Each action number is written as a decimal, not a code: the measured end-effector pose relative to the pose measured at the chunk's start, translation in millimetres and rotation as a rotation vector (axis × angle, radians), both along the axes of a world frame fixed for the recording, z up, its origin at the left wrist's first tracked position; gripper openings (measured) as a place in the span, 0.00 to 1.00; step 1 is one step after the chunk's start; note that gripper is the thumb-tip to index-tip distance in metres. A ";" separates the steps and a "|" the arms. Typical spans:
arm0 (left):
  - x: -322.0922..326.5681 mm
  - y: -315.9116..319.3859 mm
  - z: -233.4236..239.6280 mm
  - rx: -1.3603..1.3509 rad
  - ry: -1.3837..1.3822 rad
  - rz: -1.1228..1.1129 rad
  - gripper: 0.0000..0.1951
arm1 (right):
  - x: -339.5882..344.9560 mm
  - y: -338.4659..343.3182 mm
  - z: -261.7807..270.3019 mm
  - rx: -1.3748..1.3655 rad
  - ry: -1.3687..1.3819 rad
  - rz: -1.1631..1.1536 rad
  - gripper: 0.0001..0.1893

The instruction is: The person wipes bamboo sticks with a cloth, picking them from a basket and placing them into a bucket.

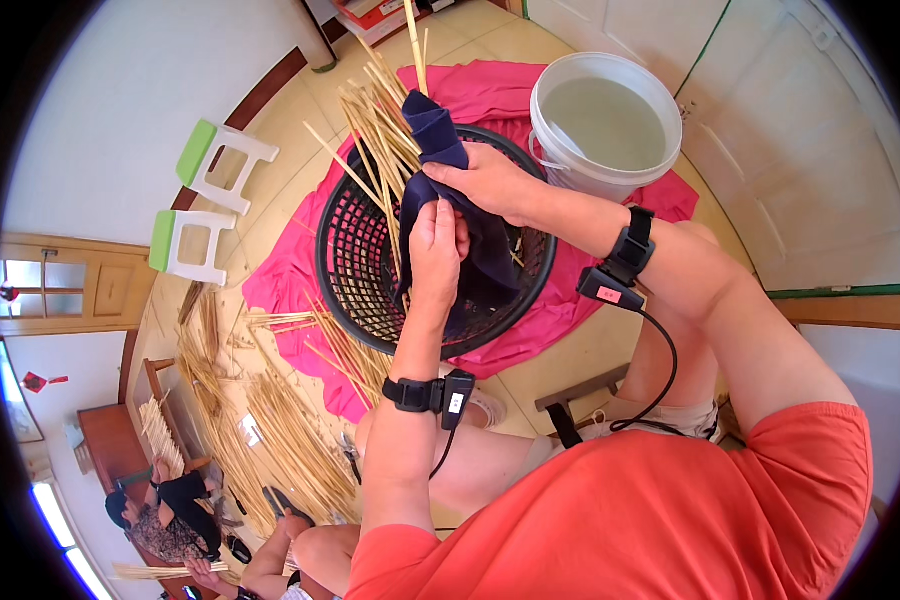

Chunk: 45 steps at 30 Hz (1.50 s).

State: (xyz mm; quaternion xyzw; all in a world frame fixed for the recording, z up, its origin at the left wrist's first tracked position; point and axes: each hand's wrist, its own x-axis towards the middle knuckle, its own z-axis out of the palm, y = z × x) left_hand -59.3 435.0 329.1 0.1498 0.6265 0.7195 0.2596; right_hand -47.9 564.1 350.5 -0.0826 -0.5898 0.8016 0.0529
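Above a black plastic mesh basket (352, 255), both my hands are on a dark navy cloth (436, 129). My right hand (476, 176) grips the cloth where it is wrapped around a pale stalk (415, 45) that sticks out at its top. My left hand (436, 244) pinches a fold of the cloth lower down, with its fingertips together. The rest of the cloth hangs into the basket. A bundle of pale, straw-like stalks (379, 120) leans in the basket, left of the cloth. How much of the stalk lies inside the cloth is hidden.
A white bucket of cloudy water (604, 124) stands right of the basket. Pink fabric (292, 277) lies beneath. Loose stalks (292, 435) cover the floor at lower left, near other people (180, 517). Two green-and-white stools (221, 165) (195, 244) are by the wall.
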 end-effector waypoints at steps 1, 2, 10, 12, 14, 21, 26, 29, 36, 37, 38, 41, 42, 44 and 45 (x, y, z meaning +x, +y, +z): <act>-0.9 -0.1 -1.1 -0.004 0.003 -0.010 0.14 | 0.4 0.7 0.6 0.018 0.001 -0.005 0.09; -2.0 -0.4 -3.4 -0.008 0.005 -0.021 0.14 | 1.2 1.7 1.6 0.036 0.002 -0.010 0.09; 4.1 -8.5 -2.8 -0.001 -0.053 -0.333 0.14 | -14.5 46.7 11.1 -0.184 -0.011 -0.246 0.12; 8.9 -10.0 -1.6 -0.005 -0.106 -0.373 0.14 | -22.3 70.8 12.6 -0.273 0.026 -0.311 0.12; 11.2 -9.2 0.0 -0.014 -0.143 -0.414 0.15 | -22.9 87.9 17.2 -0.298 0.058 -0.398 0.12; 4.8 -5.0 -12.3 -0.264 0.233 -0.141 0.10 | -22.5 87.1 16.6 -0.163 0.086 -0.505 0.10; 7.8 -2.6 -12.4 -0.405 0.571 -0.122 0.09 | -25.9 89.2 13.9 -0.133 0.075 -0.553 0.11; 6.5 -4.3 -16.0 -0.434 0.685 -0.080 0.08 | -26.7 85.8 14.1 -0.146 0.092 -0.546 0.11; 3.5 -3.2 -15.1 -0.335 0.507 -0.104 0.10 | -17.2 59.3 12.5 -0.133 0.144 -0.299 0.11; 1.1 -4.1 -15.6 -0.298 0.487 -0.090 0.11 | -10.6 43.5 18.2 -0.080 0.084 -0.248 0.11; -1.1 -5.3 -15.9 -0.262 0.467 -0.076 0.12 | -6.1 29.9 16.2 -0.036 0.059 -0.148 0.11; -3.5 -2.9 -7.6 -0.141 0.226 0.013 0.12 | 7.6 -1.0 11.0 0.242 0.080 0.028 0.11; -2.3 -0.7 -5.7 -0.091 0.149 0.035 0.12 | 5.7 -4.2 7.0 0.177 0.091 0.011 0.11; -2.4 3.6 -4.5 -0.063 0.154 0.033 0.12 | 0.6 -0.7 3.7 0.178 0.131 -0.009 0.10; -3.0 4.1 -3.8 -0.052 0.157 0.032 0.12 | -1.0 -0.1 4.9 0.175 0.152 -0.018 0.10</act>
